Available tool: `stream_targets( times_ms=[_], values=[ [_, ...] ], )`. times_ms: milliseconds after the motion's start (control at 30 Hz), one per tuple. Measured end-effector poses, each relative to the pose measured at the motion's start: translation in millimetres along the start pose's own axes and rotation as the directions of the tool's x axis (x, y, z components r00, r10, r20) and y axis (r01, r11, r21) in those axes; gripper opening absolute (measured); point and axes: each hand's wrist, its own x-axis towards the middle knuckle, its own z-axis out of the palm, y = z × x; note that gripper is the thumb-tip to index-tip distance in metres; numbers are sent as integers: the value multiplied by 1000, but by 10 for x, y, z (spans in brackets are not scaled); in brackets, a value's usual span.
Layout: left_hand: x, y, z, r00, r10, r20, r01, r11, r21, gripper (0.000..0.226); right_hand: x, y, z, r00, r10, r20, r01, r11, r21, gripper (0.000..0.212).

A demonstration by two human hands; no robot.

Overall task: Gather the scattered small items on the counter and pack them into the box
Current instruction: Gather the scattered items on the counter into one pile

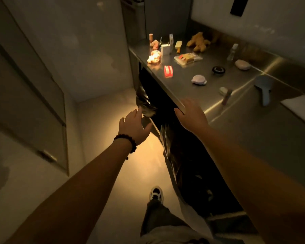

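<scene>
Nearest the camera, a shoe (156, 194) stands on the pale floor (123, 173) beside the dark front of the counter (253, 131). Both bare arms reach forward. The left hand (133, 126), with a bead bracelet (126, 140) on its wrist, has its fingers spread and empty, close to a crumpled dark plastic bag (146, 104) hanging at the counter's edge. The right hand (192, 116) is also spread with nothing in it, its fingers over the metal edge. Farther along the counter lie the scattered items: a blue brush (263, 88), a small round lilac case (199, 79), a black ring (218, 69), a red packet (168, 71), a clear snack pack (187, 58), a white box (165, 48) and, farthest, a yellow plush toy (198, 42).
</scene>
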Motion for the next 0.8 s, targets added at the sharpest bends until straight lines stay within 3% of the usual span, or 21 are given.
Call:
stream_targets(
  times_ms=[167,333,500,800],
  values=[
    [1341,72,35,992,117,37,-116,993,-21,73,1071,179,66,998,54,-22,-55,997,-54,40],
    [2131,243,159,969,237,66,-235,971,-42,74,1606,401,102,987,135,-91,-143,986,-86,24],
    [2783,462,324,931,343,127,-337,939,-62,75,1986,671,78,947,311,-86,-313,950,-15,46],
    [3946,763,512,782,606,149,-597,796,-104,75,2417,818,93,795,566,-218,-582,813,-13,51]
  ],
)
